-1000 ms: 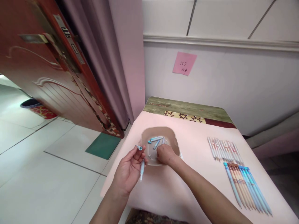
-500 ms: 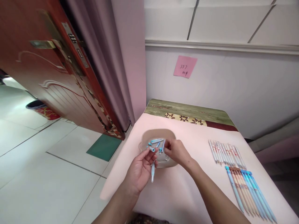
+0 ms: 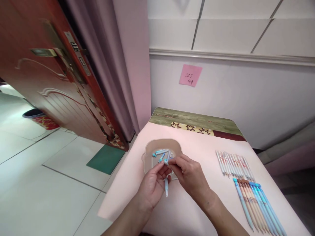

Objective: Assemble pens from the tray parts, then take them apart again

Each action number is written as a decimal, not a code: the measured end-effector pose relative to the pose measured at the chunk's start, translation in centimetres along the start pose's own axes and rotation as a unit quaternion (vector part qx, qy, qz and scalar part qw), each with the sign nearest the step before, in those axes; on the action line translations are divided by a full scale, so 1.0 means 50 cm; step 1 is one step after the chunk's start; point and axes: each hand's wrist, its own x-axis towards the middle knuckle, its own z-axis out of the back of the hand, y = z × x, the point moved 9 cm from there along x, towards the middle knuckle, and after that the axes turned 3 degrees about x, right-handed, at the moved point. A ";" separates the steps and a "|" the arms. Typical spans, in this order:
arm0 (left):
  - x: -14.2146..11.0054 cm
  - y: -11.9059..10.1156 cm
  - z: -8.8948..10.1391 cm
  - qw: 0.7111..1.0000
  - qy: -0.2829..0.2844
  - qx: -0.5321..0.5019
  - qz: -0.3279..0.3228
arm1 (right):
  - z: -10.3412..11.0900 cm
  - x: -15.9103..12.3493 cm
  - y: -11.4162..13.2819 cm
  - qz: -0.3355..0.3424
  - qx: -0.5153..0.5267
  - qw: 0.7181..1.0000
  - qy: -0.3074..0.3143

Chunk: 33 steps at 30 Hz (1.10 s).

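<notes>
My left hand (image 3: pixel 153 186) holds a light blue pen barrel (image 3: pixel 166 187) that points down toward me. My right hand (image 3: pixel 190 176) meets it at the barrel's top end, fingertips pinched on a small part I cannot make out. Both hands hover over the near edge of a beige tray (image 3: pixel 148 157), which holds several blue pen parts (image 3: pixel 160 152).
The table wears a pink cloth (image 3: pixel 197 203). A row of white pens (image 3: pixel 233 161) and a row of blue and beige pens (image 3: pixel 256 203) lie at the right. A pink note (image 3: pixel 190 75) hangs on the wall. A red door (image 3: pixel 49 75) stands open at the left.
My right hand left the tray and came to my left hand. My left hand moved right with the barrel, over the tray's near edge.
</notes>
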 end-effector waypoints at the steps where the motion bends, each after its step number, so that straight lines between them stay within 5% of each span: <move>1: -0.001 -0.001 0.001 1.000 -0.004 0.001 -0.003 | 0.001 -0.003 -0.001 0.001 -0.009 1.000 -0.001; 6: -0.015 0.000 0.003 0.999 -0.029 -0.014 0.003 | 0.031 -0.018 -0.003 -0.007 0.001 0.999 -0.043; 11: -0.027 0.042 -0.019 0.997 0.013 -0.020 0.070 | 0.047 -0.026 -0.001 -0.016 0.035 0.998 -0.054; 16: -0.023 0.032 -0.007 0.999 -0.006 -0.019 0.047 | 0.050 -0.032 0.004 -0.005 0.020 0.998 -0.057; 27: -0.017 0.047 -0.003 0.998 -0.006 -0.020 0.053 | 0.020 -0.046 0.005 0.022 -0.080 0.996 -0.033; 33: -0.023 0.042 -0.007 0.998 -0.005 -0.022 0.059 | 0.011 -0.040 0.000 0.017 -0.022 0.999 -0.043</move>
